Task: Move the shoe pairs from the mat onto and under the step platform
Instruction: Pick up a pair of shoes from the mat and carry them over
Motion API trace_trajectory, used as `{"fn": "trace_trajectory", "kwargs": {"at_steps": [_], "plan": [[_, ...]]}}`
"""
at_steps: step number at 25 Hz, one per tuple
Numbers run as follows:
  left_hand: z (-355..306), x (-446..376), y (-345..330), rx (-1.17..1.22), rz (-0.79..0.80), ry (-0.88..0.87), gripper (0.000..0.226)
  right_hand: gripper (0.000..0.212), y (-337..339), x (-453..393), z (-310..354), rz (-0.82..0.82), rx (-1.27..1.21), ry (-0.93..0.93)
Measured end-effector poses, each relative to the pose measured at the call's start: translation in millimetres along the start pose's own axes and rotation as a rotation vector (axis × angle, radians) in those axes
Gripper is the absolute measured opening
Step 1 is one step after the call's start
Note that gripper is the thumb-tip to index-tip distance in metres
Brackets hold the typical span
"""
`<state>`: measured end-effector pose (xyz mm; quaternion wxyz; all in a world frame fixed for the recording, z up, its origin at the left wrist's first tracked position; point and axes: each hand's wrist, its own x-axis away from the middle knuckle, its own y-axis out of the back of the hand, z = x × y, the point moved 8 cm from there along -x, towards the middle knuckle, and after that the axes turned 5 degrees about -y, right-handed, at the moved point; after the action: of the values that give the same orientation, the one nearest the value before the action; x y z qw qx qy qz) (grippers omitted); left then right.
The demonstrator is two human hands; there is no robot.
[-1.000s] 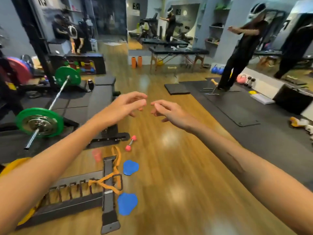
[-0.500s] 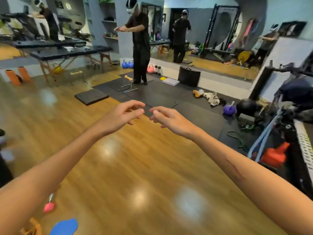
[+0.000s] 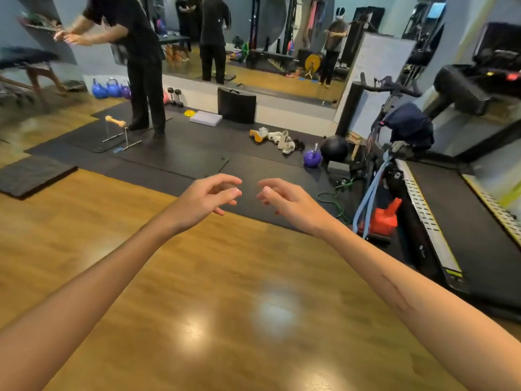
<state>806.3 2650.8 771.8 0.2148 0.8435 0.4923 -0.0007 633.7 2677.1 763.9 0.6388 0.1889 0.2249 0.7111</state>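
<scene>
Several shoes lie in a loose heap on the black floor mat (image 3: 174,159) at the far centre right: an orange and white shoe (image 3: 258,135), white shoes (image 3: 283,141) and a dark shoe (image 3: 299,144). A white step platform (image 3: 205,118) lies flat on the mat by the mirror wall, left of the shoes. My left hand (image 3: 207,197) and my right hand (image 3: 284,198) are stretched out side by side over the mat's near edge, fingers loosely apart and holding nothing, well short of the shoes.
A person in black (image 3: 143,63) stands on the mat at the back left beside a wooden-handled push-up bar (image 3: 115,121). A purple kettlebell (image 3: 312,158) and black ball (image 3: 334,149) sit right of the shoes. An exercise bike (image 3: 394,131) and treadmill (image 3: 462,221) fill the right.
The view has swung right and nearer to the mat, so the shoes and the platform now lie closer. Both hands keep the same outstretched, unladen pose.
</scene>
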Motion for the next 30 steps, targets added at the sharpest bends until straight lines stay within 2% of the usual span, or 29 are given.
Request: {"fn": "trace_trajectory", "kwargs": {"at_steps": [8,12,15,22,25,30], "plan": [[35,-193,-34,-0.064,0.081,-0.045,0.022,0.044,97,-137,-86,-0.047,-0.042,-0.042],[38,-283,-41,-0.085,0.065,-0.107,0.021,0.042,133,-212,-107,0.010,-0.025,-0.011],[64,-332,-38,-0.132,0.068,-0.092,0.024,0.041,150,-266,-126,0.038,-0.050,0.000],[139,-478,-17,-0.102,0.027,-0.066,0.022,0.041,170,-417,-183,0.047,-0.090,0.002],[175,-556,6,-0.088,0.022,-0.066,0.034,0.039,193,-500,-208,0.015,-0.098,-0.032],[229,-706,59,-0.026,0.021,-0.016,0.022,0.035,239,-627,-250,-0.022,-0.063,-0.161]]}}
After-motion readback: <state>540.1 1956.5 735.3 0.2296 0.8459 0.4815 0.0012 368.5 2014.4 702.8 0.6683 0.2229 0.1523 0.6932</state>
